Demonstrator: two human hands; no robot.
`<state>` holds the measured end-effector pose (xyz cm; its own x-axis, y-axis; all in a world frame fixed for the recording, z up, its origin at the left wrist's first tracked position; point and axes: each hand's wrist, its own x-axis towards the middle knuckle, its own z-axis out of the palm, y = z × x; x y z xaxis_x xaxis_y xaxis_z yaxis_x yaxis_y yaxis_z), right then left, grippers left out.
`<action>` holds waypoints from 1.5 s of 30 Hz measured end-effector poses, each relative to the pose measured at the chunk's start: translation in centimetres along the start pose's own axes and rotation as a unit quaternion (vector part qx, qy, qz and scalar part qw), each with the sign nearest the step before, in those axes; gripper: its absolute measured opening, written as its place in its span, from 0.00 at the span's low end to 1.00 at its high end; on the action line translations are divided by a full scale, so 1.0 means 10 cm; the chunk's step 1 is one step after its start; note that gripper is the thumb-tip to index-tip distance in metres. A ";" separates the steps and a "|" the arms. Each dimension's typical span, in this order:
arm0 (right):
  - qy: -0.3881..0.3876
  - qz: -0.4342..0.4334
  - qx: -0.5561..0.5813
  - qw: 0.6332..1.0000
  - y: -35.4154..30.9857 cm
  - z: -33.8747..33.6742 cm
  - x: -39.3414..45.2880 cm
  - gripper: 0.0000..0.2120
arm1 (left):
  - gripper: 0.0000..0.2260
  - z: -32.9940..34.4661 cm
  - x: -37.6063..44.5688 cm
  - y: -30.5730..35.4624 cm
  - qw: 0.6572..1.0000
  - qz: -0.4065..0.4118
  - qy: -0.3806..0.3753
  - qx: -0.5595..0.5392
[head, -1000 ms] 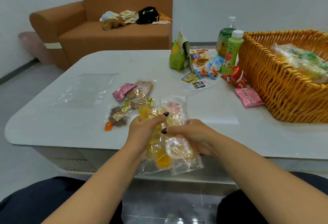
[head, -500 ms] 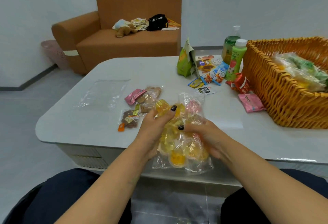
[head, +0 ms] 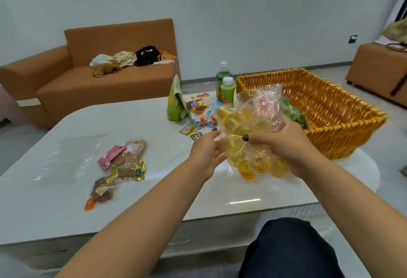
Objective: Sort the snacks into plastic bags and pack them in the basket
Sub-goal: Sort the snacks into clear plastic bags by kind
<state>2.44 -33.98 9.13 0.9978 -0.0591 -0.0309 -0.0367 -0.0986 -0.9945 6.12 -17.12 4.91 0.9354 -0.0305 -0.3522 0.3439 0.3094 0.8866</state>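
Head view: right hand (head: 286,145) grips the jelly bag (head: 253,132), fingers curled round it; left hand (head: 206,152) touches its side, fingers relaxed. The bag is held above the table (head: 154,200), basket (head: 330,110) at 2 o'clock.

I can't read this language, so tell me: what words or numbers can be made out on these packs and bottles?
"C2": on the white snack packet lying behind the small sachets; the large characters beside it are too blurred to read.
Green bottle label: too blurred.
Green pouch, small sachets: print too small.
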 end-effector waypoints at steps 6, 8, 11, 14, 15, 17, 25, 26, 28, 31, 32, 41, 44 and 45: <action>0.103 -0.067 -0.112 0.986 -0.52 -0.62 0.26 0.19 | 0.21 0.91 0.45 0.01 0.992 0.006 -0.023 0.123; 0.160 -0.101 -0.156 0.969 -0.70 -0.81 0.37 0.21 | 0.30 1.09 0.57 0.01 0.990 0.032 -0.028 0.138; 0.215 -0.146 -0.241 0.935 -0.85 -1.04 0.51 0.27 | 0.40 1.24 0.73 -0.02 0.983 0.053 -0.038 0.173; 0.239 -0.145 -0.342 0.897 -0.89 -1.23 0.70 0.15 | 0.50 1.27 0.82 -0.14 0.980 0.035 -0.068 0.186; 0.237 -0.143 -0.375 0.885 -0.88 -1.27 0.77 0.16 | 0.49 1.26 0.84 -0.20 0.978 0.041 -0.069 0.191; 0.234 -0.132 -0.429 0.862 -0.81 -1.35 0.99 0.14 | 0.46 1.22 0.88 -0.29 0.974 0.070 -0.055 0.209; 0.125 0.019 -0.580 0.805 -0.20 -1.29 1.65 0.11 | 0.45 1.19 0.97 -0.34 0.972 0.082 -0.043 0.218; 0.125 0.026 -0.586 0.800 -0.12 -1.28 1.72 0.11 | 0.46 1.18 0.97 -0.35 0.974 0.080 -0.046 0.209; 0.135 0.049 -0.594 0.792 -0.01 -1.28 1.81 0.11 | 0.48 1.16 1.00 -0.36 0.977 0.080 -0.043 0.193; 0.140 0.103 -0.602 0.779 0.10 -1.29 1.88 0.16 | 0.46 1.14 1.04 -0.39 0.977 0.092 -0.036 0.190; 0.137 0.122 -0.602 0.777 0.14 -1.29 1.91 0.18 | 0.45 1.13 1.06 -0.40 0.976 0.097 -0.035 0.190; 0.005 0.281 -0.438 0.854 0.23 -1.30 2.02 0.29 | 0.40 1.10 1.09 -0.45 0.976 0.118 -0.033 0.181; -0.025 0.298 -0.322 0.898 0.11 -1.45 2.01 0.40 | 0.41 1.10 1.08 -0.46 0.976 0.122 -0.036 0.177; -0.023 0.293 -0.316 0.902 0.12 -1.47 1.99 0.40 | 0.41 1.10 1.07 -0.46 0.976 0.122 -0.036 0.177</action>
<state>21.46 -49.90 8.83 0.7976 -0.2445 -0.5514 -0.5683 -0.6111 -0.5510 15.48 -29.34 0.33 0.9921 -0.0670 -0.1063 0.1044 -0.0319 0.9940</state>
